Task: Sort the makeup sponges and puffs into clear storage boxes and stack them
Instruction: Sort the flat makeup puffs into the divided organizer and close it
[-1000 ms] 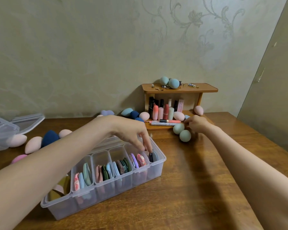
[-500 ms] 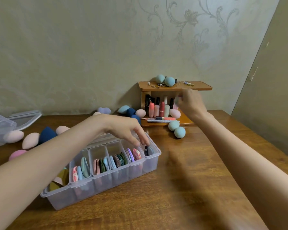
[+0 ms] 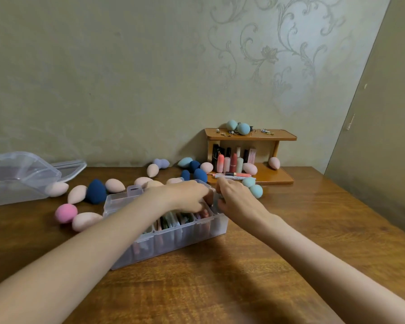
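Observation:
A clear divided storage box (image 3: 173, 240) stands mid-table with flat puffs (image 3: 173, 219) upright in its compartments and its lid (image 3: 119, 202) tipped open behind. My left hand (image 3: 187, 195) reaches into the right-hand compartments, fingers curled down among the puffs. My right hand (image 3: 235, 198) is at the box's right end, pinched on what looks like a small pale puff (image 3: 218, 203). Loose egg-shaped sponges lie behind and left of the box: a pink one (image 3: 66, 212), a navy one (image 3: 96, 191), several peach ones (image 3: 85, 220) and two mint ones (image 3: 255, 189).
A second clear box (image 3: 17, 181) lies open at the far left. A wooden shelf (image 3: 250, 134) against the wall holds lipsticks (image 3: 232, 161), small jewellery and more sponges (image 3: 242, 128). Wall behind; another wall panel at right.
My right hand went up to the wooden shelf, then came back down to the box's right end. My left hand stayed in the right-hand compartments. The view has shifted.

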Motion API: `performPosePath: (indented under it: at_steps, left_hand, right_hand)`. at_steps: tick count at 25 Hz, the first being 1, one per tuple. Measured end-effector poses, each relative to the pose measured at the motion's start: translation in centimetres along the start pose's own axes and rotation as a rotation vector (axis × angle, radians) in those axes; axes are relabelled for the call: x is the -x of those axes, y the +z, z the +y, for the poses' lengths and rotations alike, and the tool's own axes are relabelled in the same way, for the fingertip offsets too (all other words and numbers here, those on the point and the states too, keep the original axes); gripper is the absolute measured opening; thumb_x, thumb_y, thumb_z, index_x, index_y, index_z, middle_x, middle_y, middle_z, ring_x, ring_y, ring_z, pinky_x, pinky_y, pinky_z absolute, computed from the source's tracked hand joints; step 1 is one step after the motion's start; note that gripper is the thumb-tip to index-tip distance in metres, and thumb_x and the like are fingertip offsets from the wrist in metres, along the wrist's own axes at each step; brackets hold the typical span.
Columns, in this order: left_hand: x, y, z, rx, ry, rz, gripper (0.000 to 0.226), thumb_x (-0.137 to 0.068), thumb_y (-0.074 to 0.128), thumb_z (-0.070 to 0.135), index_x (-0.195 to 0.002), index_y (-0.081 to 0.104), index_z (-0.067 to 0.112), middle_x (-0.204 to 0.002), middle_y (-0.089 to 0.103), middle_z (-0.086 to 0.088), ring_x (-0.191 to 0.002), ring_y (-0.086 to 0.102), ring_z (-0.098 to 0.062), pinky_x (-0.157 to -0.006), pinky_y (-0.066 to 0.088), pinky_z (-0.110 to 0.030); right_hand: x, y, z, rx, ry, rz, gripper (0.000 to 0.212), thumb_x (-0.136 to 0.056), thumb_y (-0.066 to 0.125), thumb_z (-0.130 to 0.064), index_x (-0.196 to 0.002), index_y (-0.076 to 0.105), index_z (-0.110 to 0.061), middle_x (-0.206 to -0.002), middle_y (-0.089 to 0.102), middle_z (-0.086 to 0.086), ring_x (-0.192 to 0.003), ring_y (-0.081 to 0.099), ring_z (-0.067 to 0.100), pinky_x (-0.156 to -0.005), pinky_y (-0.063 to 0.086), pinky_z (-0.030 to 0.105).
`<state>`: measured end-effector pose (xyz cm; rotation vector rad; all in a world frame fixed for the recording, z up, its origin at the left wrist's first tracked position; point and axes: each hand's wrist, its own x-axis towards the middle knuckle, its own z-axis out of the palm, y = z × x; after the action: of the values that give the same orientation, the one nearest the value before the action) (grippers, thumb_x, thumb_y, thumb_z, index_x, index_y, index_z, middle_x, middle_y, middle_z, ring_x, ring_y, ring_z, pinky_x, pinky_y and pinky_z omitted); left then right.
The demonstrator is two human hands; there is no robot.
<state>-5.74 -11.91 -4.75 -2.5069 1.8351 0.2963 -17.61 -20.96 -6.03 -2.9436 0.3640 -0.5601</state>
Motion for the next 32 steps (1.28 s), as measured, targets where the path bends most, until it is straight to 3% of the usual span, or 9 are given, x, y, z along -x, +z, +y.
performPosePath:
  at_steps: [3,9,13,16,18,21,24,28,32]
  left_hand:
    - [0.6,0.9,0.2,0.051,-0.009,0.064,0.026,-0.091,0.045,0.011,-0.114,0.055,0.016,-0.116,0.063,-0.004,-0.105,0.058,-0.019,-0.090,0.049,-0.037]
    - [1.2,1.3,0.4,0.166,0.033,0.105,0.028,-0.093,0.041,0.007,-0.117,0.053,0.015,-0.115,0.060,-0.005,-0.093,0.053,-0.013,-0.084,0.046,-0.032]
    - [2.1,1.3,-0.2,0.230,0.063,0.130,0.031,-0.093,0.045,0.010,-0.123,0.054,0.016,-0.119,0.061,-0.006,-0.096,0.056,-0.015,-0.082,0.046,-0.030]
    - [3.7,0.9,-2.3,0.246,-0.007,0.172,0.041,-0.092,0.049,0.018,-0.132,0.046,0.024,-0.133,0.050,0.000,-0.109,0.053,-0.015,-0.095,0.046,-0.035]
    - [4.9,0.5,-4.3,0.226,-0.088,0.171,0.040,-0.091,0.051,0.022,-0.131,0.046,0.025,-0.135,0.048,0.000,-0.119,0.049,-0.016,-0.101,0.042,-0.037]
    - [6.8,0.1,-7.0,0.209,-0.218,0.171,0.030,-0.090,0.053,0.026,-0.120,0.055,0.026,-0.123,0.056,0.003,-0.112,0.053,-0.014,-0.097,0.044,-0.034]
    - [9.4,-0.1,-9.1,0.161,-0.372,0.148,0.030,-0.091,0.053,0.028,-0.121,0.056,0.024,-0.120,0.058,0.002,-0.100,0.053,-0.011,-0.085,0.044,-0.026]
    - [12.4,0.7,-11.3,0.209,-0.554,0.089,0.033,-0.093,0.052,0.037,-0.121,0.057,0.020,-0.122,0.056,-0.001,-0.106,0.053,-0.012,-0.090,0.043,-0.026]
    - [13.3,1.2,-11.5,0.287,-0.642,0.155,0.039,-0.090,0.056,0.037,-0.126,0.053,0.022,-0.131,0.049,-0.006,-0.113,0.051,-0.016,-0.092,0.043,-0.028]
  right_hand:
    - [-0.4,0.5,0.4,0.015,0.037,-0.017,0.010,-0.091,0.052,-0.011,-0.098,0.058,-0.006,-0.096,0.050,0.003,-0.083,0.048,0.016,-0.063,0.032,0.017]
    - [-1.4,1.6,1.4,0.026,0.092,-0.085,0.018,-0.089,0.055,-0.015,-0.089,0.071,-0.006,-0.093,0.044,0.001,-0.089,0.044,0.015,-0.070,0.035,0.019]
    - [-2.4,1.4,1.3,-0.211,0.194,-0.126,0.020,-0.090,0.054,-0.011,-0.101,0.070,-0.007,-0.107,0.063,0.008,-0.086,0.050,0.009,-0.063,0.040,0.012]
    - [-2.4,2.5,0.6,-0.302,0.188,-0.138,0.020,-0.090,0.053,-0.007,-0.102,0.069,-0.010,-0.115,0.064,0.007,-0.069,0.050,0.001,-0.056,0.036,0.009]
    - [-2.6,3.1,-0.2,-0.355,0.153,-0.156,0.021,-0.091,0.054,-0.010,-0.107,0.066,-0.013,-0.117,0.062,0.005,-0.074,0.052,0.002,-0.056,0.039,0.010]
    - [-3.8,2.7,-0.8,-0.550,0.243,-0.099,0.025,-0.093,0.053,-0.014,-0.118,0.056,-0.014,-0.106,0.061,0.004,-0.084,0.059,0.012,-0.061,0.050,0.016]
    - [-5.9,2.1,-0.8,-0.717,0.431,-0.005,0.024,-0.095,0.046,-0.014,-0.117,0.054,-0.008,-0.106,0.064,0.014,-0.082,0.059,0.019,-0.075,0.054,0.033]
    - [-7.6,3.2,-2.9,-0.601,0.451,-0.282,0.021,-0.095,0.047,-0.013,-0.110,0.057,-0.004,-0.115,0.059,0.017,-0.097,0.055,0.023,-0.094,0.047,0.037]
    - [-8.0,4.3,-3.1,-0.730,0.540,-0.236,0.040,-0.091,0.044,0.002,-0.130,0.050,-0.001,-0.133,0.050,0.019,-0.117,0.050,0.029,-0.101,0.041,0.038]
